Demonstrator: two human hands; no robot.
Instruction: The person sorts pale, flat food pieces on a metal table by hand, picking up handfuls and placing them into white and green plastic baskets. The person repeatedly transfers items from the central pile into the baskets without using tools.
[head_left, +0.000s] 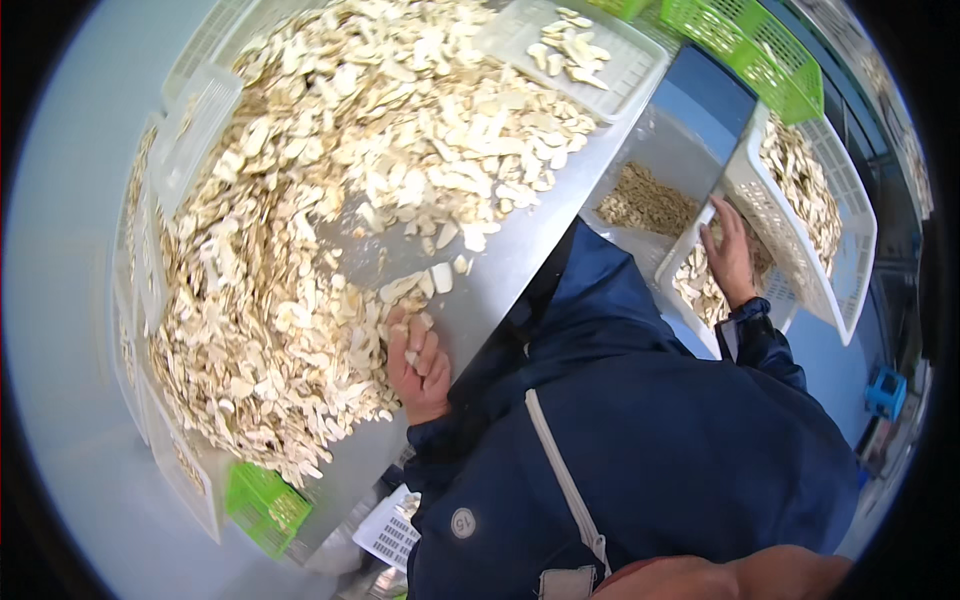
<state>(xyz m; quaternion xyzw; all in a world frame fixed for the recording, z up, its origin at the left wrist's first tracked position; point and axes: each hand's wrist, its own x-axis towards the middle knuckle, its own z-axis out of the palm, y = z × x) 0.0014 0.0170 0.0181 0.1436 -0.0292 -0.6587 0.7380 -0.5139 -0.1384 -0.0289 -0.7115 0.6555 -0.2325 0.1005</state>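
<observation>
A wide heap of pale dried slices (300, 255) covers much of the metal table (510, 262). My left hand (418, 367) is at the heap's near edge, its fingers curled around a few pale slices. On the right, my right hand (729, 251) reaches over a white plastic basket (679, 247) that holds more slices (697, 289). Its fingers are spread and its fingertips are near the basket's rim; whether they press on it cannot be told.
A translucent tray (626, 75) with a few slices lies at the table's far edge. A filled white basket (787, 217) and a green basket (806, 90) stand right. Small pieces lie in a clear bag (645, 199). Another green basket (259, 499) is lower left; trays line the left side.
</observation>
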